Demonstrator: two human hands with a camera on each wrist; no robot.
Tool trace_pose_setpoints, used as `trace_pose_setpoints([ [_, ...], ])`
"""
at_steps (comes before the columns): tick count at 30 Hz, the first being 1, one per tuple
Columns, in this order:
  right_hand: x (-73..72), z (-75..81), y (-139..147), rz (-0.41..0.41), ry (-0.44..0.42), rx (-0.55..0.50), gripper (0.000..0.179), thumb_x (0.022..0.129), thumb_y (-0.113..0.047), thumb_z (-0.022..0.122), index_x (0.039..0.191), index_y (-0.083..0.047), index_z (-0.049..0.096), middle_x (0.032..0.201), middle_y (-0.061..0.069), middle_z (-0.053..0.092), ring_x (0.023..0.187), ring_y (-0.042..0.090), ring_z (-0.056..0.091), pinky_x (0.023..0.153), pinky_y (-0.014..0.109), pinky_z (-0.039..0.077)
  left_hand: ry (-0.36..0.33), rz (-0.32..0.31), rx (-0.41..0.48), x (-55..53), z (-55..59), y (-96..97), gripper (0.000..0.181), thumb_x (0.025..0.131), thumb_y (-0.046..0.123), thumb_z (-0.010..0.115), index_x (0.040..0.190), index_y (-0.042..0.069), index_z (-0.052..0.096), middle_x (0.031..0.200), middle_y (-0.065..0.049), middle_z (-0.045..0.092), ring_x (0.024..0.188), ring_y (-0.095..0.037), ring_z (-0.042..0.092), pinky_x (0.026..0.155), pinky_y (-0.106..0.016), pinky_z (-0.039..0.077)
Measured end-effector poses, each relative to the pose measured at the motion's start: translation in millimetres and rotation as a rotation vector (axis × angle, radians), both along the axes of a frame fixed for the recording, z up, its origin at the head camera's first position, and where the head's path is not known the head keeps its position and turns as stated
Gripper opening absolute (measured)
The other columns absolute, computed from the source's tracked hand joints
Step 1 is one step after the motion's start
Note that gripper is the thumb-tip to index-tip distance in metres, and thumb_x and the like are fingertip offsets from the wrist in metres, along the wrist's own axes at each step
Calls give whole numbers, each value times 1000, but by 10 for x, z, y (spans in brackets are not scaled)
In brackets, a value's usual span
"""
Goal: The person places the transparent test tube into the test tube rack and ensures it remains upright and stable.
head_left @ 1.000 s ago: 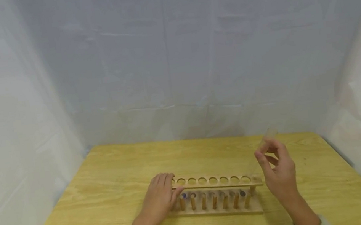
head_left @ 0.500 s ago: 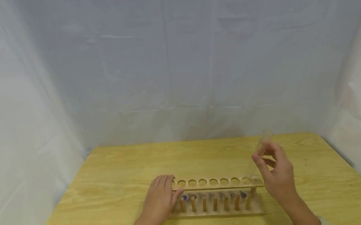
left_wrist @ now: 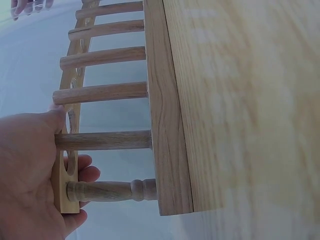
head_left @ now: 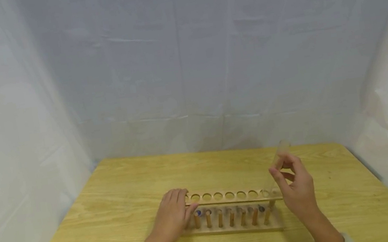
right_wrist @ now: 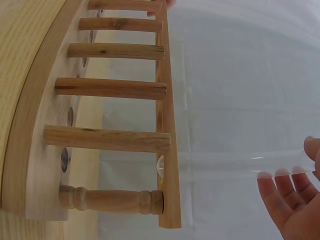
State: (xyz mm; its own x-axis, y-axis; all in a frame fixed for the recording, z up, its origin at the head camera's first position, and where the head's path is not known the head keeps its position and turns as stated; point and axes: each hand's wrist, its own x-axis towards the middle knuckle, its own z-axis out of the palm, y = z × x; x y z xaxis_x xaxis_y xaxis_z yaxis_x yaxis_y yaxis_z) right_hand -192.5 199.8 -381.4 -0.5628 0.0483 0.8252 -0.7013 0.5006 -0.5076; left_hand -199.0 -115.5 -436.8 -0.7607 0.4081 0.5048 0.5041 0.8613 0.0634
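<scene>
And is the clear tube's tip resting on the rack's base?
No: in the right wrist view, the clear tube pokes only just through the top rail, its rounded tip well short of the base.

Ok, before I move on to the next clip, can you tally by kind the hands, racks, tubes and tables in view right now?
Hands: 2, the left hand and the right hand
Racks: 1, the wooden rack
Tubes: 1, the clear tube
Tables: 1, the wood-grain table
Total: 5
</scene>
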Motion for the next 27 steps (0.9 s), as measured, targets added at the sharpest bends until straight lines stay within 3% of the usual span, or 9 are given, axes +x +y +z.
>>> trace_pose_setpoints([
  [9, -24, -17, -2, -12, -11, 0, 47, 79, 21, 66, 122, 12, 51, 91, 3, 54, 89, 7, 55, 73, 6, 49, 33, -15, 10, -18, -6, -2, 45, 97, 38, 58, 112, -4, 58, 104, -13, 62, 103, -30, 59, 97, -43, 48],
  [19, -28, -8, -11, 7, -10, -10, 46, 78, 23, 65, 120, 14, 51, 89, 7, 54, 87, 5, 56, 72, 7, 50, -53, 2, 16, -17, 14, 10, 45, 98, 37, 57, 115, -5, 58, 109, -14, 62, 108, -31, 58, 100, -45, 45],
  [27, 137, 206, -140, 15, -17, -13, 39, 79, 24, 63, 116, 17, 51, 86, 13, 54, 87, 2, 55, 71, 7, 50, -83, 5, 6, -18, 28, 4, 46, 98, 36, 58, 119, -5, 57, 113, -15, 61, 111, -31, 57, 102, -46, 44],
])
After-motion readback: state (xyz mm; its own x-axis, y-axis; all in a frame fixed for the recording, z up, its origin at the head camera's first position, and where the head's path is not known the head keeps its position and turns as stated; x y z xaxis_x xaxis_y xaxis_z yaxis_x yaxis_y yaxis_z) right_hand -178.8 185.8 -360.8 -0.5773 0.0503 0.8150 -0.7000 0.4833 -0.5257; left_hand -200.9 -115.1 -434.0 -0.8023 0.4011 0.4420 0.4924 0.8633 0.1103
